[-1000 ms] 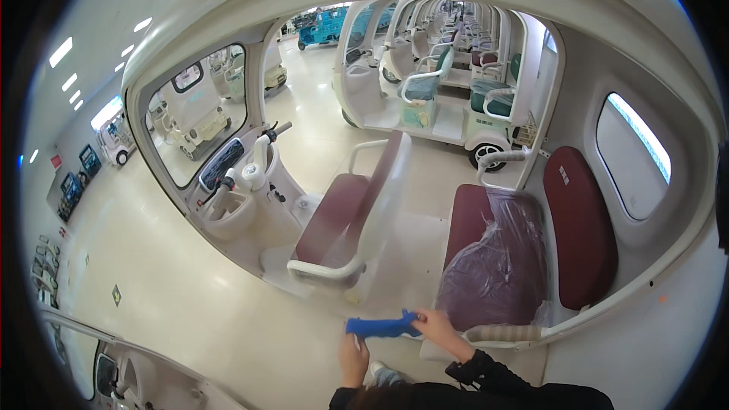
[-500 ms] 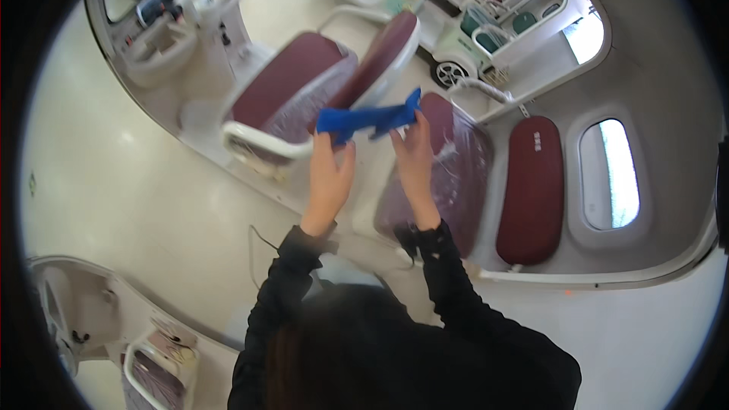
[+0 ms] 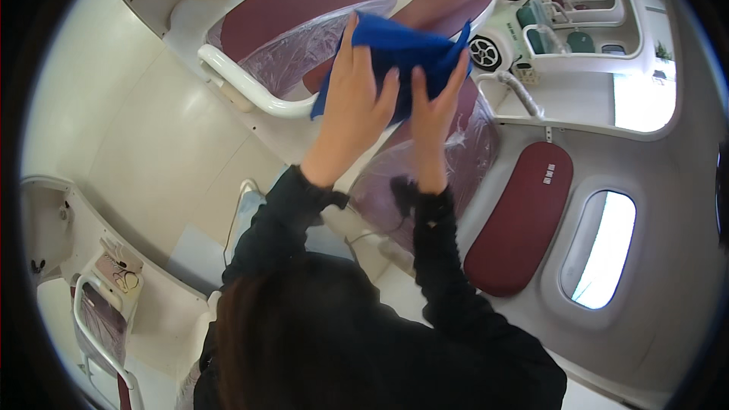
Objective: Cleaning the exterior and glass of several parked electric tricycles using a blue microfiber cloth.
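A blue cloth [image 3: 410, 49] is spread between my two hands, above the vehicle's seats. My left hand [image 3: 351, 110] grips its left side, with the thumb over the near edge. At the right edge, my right hand [image 3: 437, 118] pinches the cloth with thumb and fingers. Below the cloth and my right hand is a maroon rear seat [image 3: 472, 163] under clear plastic film. Just ahead of the cloth stands a maroon front backrest [image 3: 444, 4], partly covered by it.
The maroon front seat [image 3: 304, 0] has a white rail [image 3: 262, 99] at its side. A maroon back cushion [image 3: 524, 220] is fixed beside a small window [image 3: 604, 250] on the right. Another vehicle [image 3: 99, 258] stands at lower left. More vehicles line up beyond the large window opening.
The cloth has gone from a narrow folded strip to a wider, opened sheet. Both hands now appear larger, and the view has shifted, with the seats turned in it.
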Demonstrator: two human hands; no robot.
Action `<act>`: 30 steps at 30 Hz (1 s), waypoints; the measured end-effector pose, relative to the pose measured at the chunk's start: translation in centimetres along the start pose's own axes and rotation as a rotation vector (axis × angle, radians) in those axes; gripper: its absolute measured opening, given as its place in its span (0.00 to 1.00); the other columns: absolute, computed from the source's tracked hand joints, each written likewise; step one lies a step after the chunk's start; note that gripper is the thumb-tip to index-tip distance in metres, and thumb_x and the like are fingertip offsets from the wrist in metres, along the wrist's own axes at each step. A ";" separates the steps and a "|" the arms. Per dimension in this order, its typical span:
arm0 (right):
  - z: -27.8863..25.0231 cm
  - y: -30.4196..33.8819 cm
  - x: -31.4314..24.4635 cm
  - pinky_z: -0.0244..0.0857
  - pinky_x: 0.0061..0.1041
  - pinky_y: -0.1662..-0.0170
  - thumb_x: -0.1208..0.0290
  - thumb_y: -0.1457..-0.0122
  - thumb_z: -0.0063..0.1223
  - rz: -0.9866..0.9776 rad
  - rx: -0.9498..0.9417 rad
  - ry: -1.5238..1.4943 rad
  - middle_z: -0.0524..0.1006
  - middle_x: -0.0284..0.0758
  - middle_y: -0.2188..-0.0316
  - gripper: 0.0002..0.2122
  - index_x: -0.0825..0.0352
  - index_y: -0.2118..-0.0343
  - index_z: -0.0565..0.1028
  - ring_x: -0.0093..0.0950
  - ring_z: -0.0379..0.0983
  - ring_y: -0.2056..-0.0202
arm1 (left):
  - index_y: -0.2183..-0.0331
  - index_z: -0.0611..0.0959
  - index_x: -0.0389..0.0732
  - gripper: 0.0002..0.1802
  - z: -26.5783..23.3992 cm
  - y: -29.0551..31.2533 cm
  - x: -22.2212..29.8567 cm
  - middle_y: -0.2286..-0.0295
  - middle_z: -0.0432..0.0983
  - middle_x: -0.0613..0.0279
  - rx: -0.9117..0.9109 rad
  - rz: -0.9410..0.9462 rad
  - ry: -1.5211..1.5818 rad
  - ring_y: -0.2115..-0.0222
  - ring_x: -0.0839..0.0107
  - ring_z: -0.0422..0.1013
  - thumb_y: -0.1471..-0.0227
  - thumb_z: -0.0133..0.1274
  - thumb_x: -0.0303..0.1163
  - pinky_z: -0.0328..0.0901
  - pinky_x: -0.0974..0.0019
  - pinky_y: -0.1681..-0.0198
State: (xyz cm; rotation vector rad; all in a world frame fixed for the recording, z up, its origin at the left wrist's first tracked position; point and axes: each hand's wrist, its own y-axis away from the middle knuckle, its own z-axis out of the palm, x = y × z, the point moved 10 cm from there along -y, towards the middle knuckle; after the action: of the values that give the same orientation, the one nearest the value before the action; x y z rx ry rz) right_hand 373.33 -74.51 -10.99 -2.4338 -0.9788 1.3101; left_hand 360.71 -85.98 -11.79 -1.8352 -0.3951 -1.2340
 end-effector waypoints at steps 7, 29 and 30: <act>3.0 -6.8 3.4 0.47 0.39 0.37 0.64 0.37 0.47 -0.016 0.006 0.032 0.63 0.49 0.42 0.28 0.73 0.38 0.56 0.47 0.56 0.41 | 0.60 0.74 0.28 0.20 4.5 -3.1 -2.3 0.58 0.73 0.37 -0.040 0.041 -0.404 0.56 0.44 0.69 0.46 0.54 0.37 0.61 0.51 0.45; 2.7 -22.0 13.1 0.59 0.37 0.43 0.67 0.42 0.44 -0.402 -0.102 0.577 0.77 0.37 0.53 0.14 0.61 0.57 0.80 0.36 0.69 0.49 | 0.39 0.62 0.45 0.30 22.9 -13.7 -6.8 0.68 0.76 0.40 -1.276 0.880 -0.769 0.66 0.49 0.76 0.44 0.44 0.27 0.70 0.55 0.63; 3.6 -22.7 13.7 0.61 0.37 0.45 0.67 0.43 0.44 -0.468 -0.168 0.710 0.77 0.36 0.55 0.14 0.60 0.60 0.81 0.36 0.71 0.51 | 0.40 0.64 0.41 0.29 23.9 -14.8 -7.9 0.68 0.76 0.40 -1.329 0.844 -0.844 0.67 0.49 0.76 0.44 0.44 0.27 0.69 0.55 0.62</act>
State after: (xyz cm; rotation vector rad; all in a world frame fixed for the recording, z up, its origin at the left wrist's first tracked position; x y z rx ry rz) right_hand 365.36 -48.94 -11.55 -2.2829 -1.3358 0.1878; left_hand 361.45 -56.92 -14.80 -3.0563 0.9597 0.0903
